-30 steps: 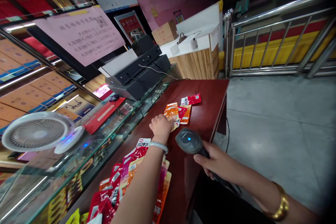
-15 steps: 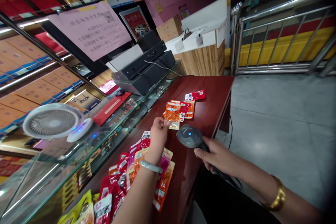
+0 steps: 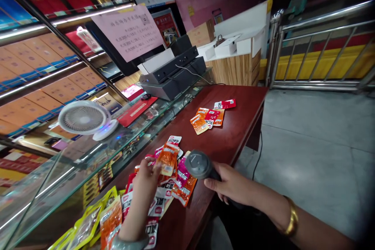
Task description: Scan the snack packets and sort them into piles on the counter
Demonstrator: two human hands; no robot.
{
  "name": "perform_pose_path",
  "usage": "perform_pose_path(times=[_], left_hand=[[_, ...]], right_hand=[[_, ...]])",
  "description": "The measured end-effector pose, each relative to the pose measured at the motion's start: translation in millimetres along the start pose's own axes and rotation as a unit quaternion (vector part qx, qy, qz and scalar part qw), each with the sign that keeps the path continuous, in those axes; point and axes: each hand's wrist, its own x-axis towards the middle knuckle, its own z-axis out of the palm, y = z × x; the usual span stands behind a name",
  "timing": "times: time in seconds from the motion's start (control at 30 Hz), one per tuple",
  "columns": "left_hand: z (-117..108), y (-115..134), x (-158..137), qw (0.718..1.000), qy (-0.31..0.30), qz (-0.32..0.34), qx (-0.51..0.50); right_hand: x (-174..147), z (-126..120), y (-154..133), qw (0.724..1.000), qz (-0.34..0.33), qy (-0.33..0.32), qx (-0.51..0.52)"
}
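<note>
Between the fingertips of my left hand (image 3: 146, 179) is an orange snack packet (image 3: 169, 157), held just over a heap of red, orange and magenta snack packets (image 3: 184, 172). My right hand (image 3: 233, 183) is wrapped round the handle of a dark grey barcode scanner (image 3: 199, 164). The scanner's head sits to the right of the held packet, close to the heap. Farther along the brown table lies a smaller group of orange and red packets (image 3: 212, 117). Yellow packets (image 3: 90, 218) lie at the near left, partly behind my left forearm.
Along the left of the table (image 3: 249, 93) runs a glass display counter (image 3: 96, 156) with a white fan (image 3: 84, 119) and a dark grey cash drawer (image 3: 172, 82) on it. Boxed shelves stand behind. A metal railing (image 3: 319, 82) is at the right.
My left hand has left an orange packet with the far group and come back to the near heap, where it now holds another orange packet. The scanner has shifted left, its blue light no longer visible.
</note>
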Motion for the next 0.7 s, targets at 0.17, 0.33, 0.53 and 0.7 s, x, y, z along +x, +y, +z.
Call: perform_pose_path(times=[0.17,0.33,0.53,0.7], left_hand=[[-18,-28,-15,0.990,-0.051,-0.040,0.125],[-19,-19,-17,0.973,0.035,0.047,0.222],[13,42,3,0.975,0.030,0.140,0.172],[62,119,28,0.973,-0.057,0.148,0.166]], right_hand=[[2,0,4,1.000,-0.004,0.000,-0.009],[-2,-9,0,0.999,0.021,0.022,-0.017],[-3,-25,1,0.999,0.014,0.045,-0.007],[-4,-40,6,0.997,0.009,0.075,-0.002]])
